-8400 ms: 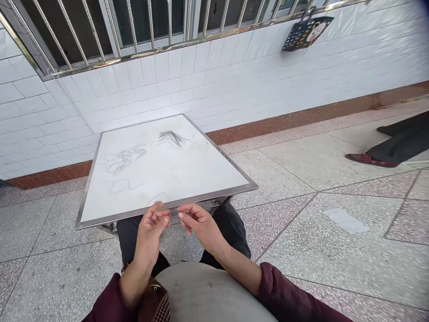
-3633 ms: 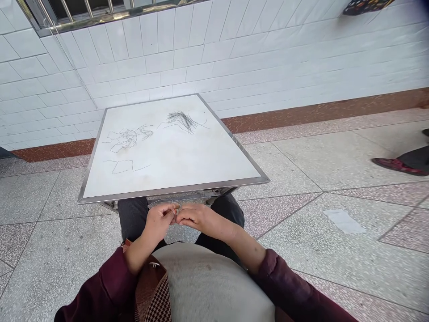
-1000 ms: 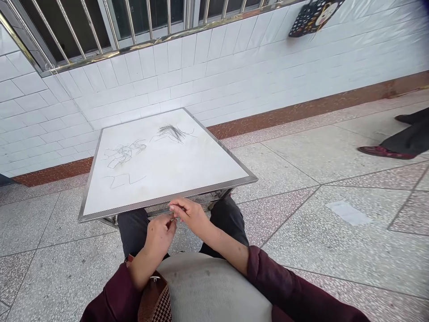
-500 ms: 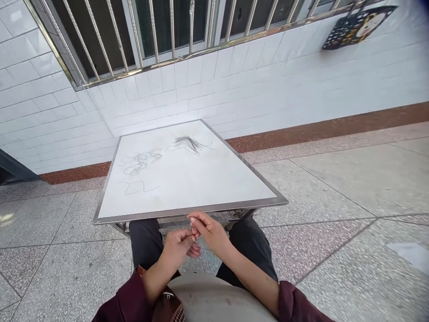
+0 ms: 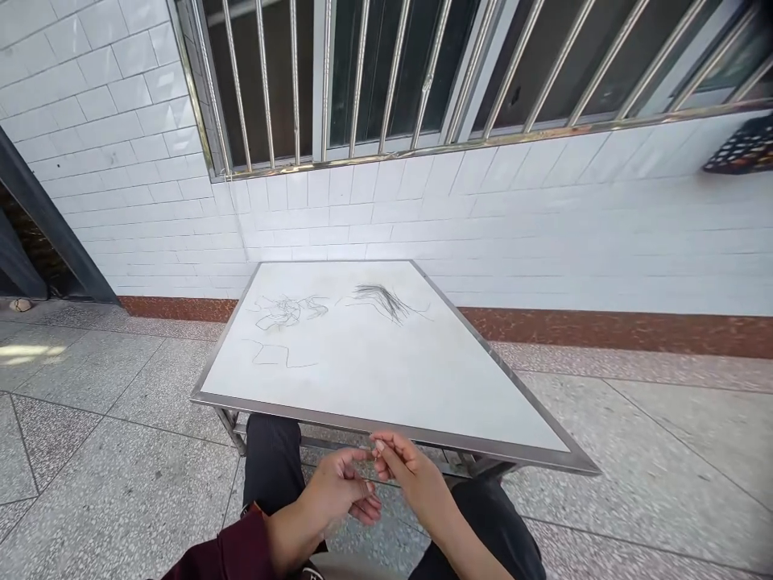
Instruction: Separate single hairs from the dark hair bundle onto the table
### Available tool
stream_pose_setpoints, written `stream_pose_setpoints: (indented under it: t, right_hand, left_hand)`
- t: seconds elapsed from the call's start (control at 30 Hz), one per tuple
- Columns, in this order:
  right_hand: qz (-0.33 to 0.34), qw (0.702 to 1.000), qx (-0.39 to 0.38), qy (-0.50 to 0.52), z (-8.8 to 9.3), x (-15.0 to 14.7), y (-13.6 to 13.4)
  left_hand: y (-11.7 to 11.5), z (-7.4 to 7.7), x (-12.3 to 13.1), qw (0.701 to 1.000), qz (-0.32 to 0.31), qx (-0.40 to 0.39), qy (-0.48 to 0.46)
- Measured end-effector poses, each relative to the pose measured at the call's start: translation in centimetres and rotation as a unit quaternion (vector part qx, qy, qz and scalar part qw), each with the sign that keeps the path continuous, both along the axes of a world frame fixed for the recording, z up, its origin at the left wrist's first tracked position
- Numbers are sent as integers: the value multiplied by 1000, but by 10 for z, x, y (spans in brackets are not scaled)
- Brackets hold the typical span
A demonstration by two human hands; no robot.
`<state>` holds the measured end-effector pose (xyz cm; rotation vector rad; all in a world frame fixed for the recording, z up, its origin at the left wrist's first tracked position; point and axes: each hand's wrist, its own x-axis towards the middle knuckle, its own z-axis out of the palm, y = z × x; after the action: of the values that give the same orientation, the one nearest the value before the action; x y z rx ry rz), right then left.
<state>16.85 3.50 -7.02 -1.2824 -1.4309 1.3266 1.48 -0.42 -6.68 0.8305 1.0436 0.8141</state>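
Note:
Over the near edge of the table, my right hand is closed in a pinch, thumb against fingertips, on a very thin dark wire that hardly shows. My left hand is beside it, its index finger stretched to the right hand's fingertips. The left thumb lies against the curled fingers below, where a faint length of the wire seems to come out; its exact grip is partly hidden. On the white tabletop are a tangle of thin dark wires, a denser bundle of them and a few bent single ones.
A metal rim edges the table, whose far side is close to a white tiled wall. Above is a window with metal bars. A dark patterned bag hangs at the right. My knees are under the table's near edge.
The view has swung left and up, so the table appears lower and further right. My left index finger has straightened and parted from the thumb; the right hand keeps its pinch.

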Motion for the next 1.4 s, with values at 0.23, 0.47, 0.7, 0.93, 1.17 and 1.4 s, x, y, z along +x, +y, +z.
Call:
stream_pose_setpoints:
  t: [0.23,0.47,0.7,0.93,1.17,1.4]
  right_hand:
    - [22,999,0,-49,-4,2,2]
    - [32,995,2,-90,-2,0,5]
    - [17,996,19,-86,-7,10,28]
    - [6,993,35,-115,10,7,95]
    - [-1,988,11,-152,6,-22,159]
    - [16,982,-15,-187,-15,-50,201]
  left_hand:
    - [2,-15,0,1000,-5,13,-5]
    - [6,-37,1,999,-28,35,-4]
    - [11,-47,-9,996,-10,52,69]
    - [22,-50,-41,962,94,151,205]
    - [70,-42,-151,806,347,302,372]
    - [107,-63,-214,749,414,285,433]
